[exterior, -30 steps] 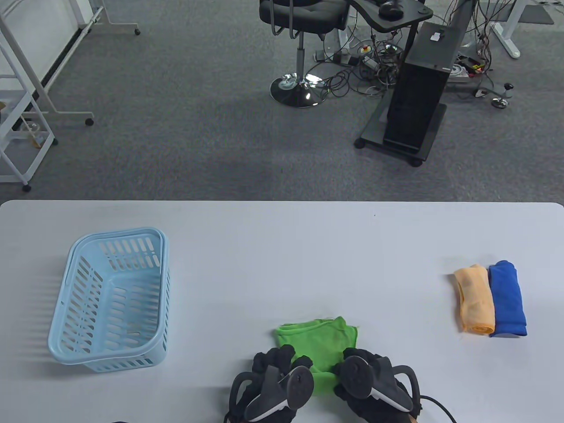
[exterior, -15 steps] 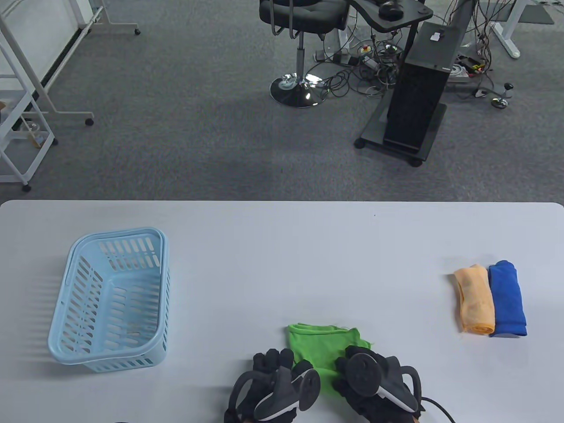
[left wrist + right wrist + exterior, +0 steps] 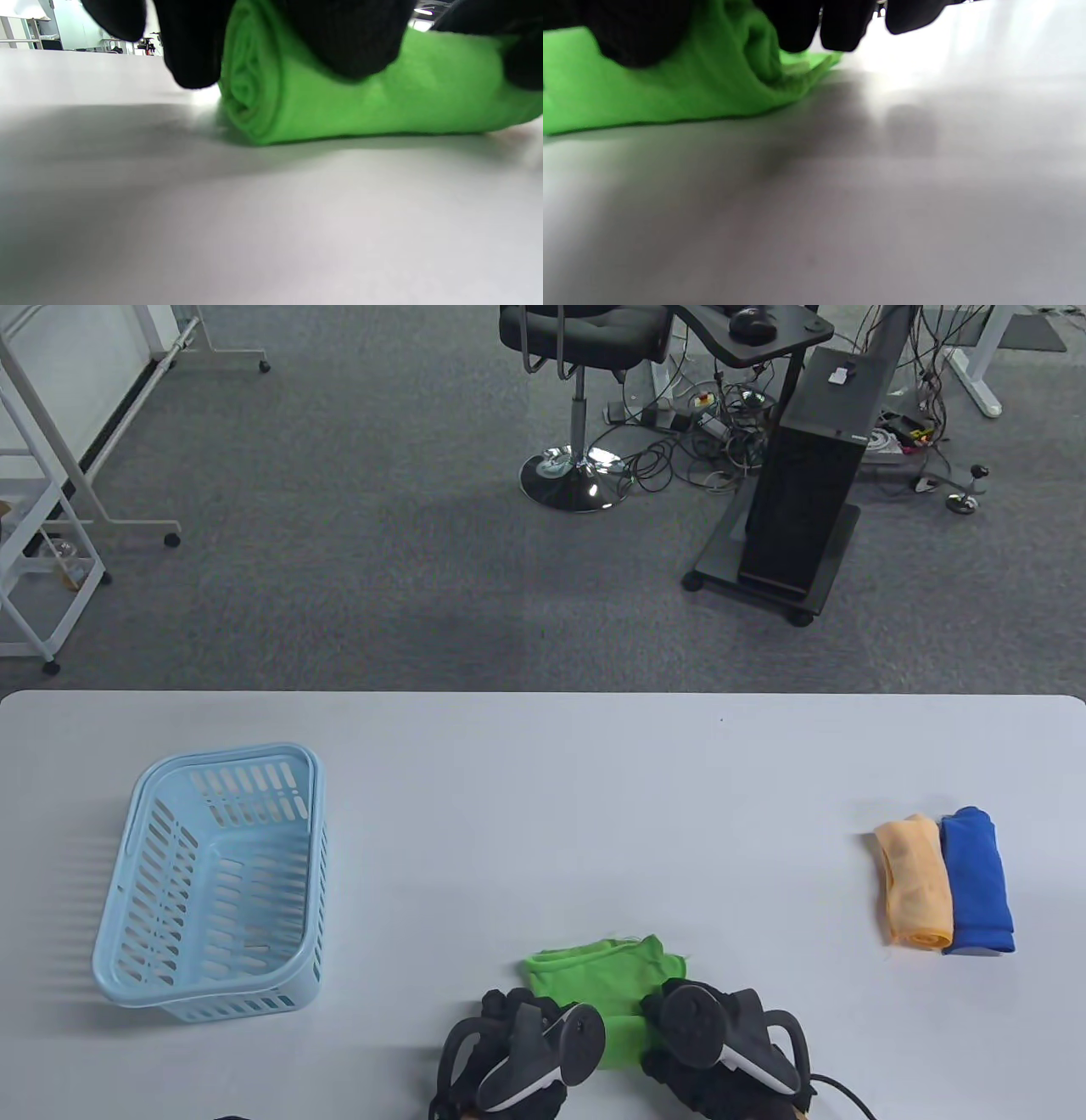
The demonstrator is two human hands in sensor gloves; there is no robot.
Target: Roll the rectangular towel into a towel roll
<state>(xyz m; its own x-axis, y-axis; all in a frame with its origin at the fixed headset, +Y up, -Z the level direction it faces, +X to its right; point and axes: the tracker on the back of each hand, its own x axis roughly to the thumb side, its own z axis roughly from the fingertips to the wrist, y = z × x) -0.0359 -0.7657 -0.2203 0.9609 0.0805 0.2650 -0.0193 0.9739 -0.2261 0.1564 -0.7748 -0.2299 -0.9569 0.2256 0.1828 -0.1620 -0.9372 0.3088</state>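
The green towel [image 3: 604,980] lies at the near edge of the white counter [image 3: 543,780], partly rolled: a snug coil sits under the person's hands and a flat tail reaches away from them. The left hand [image 3: 517,1044] has its fingers [image 3: 339,38] curled over the top of the roll at the end where the spiral shows. The right hand [image 3: 713,1044] has its fingers [image 3: 801,23] pressed down into the cloth at the other end, which looks looser and more bunched.

It looks a light, soft, slightly fuzzy cloth, so I'd expect it to squash under pressure and spring open if let go. The best hold seems to be on top of the roll near both ends, with even pressure, so the coil stays straight as the tail is taken up.

Off to the right lie an orange roll [image 3: 915,881] and a blue roll [image 3: 978,881], touching; a pale blue basket [image 3: 127,891] stands to the left.
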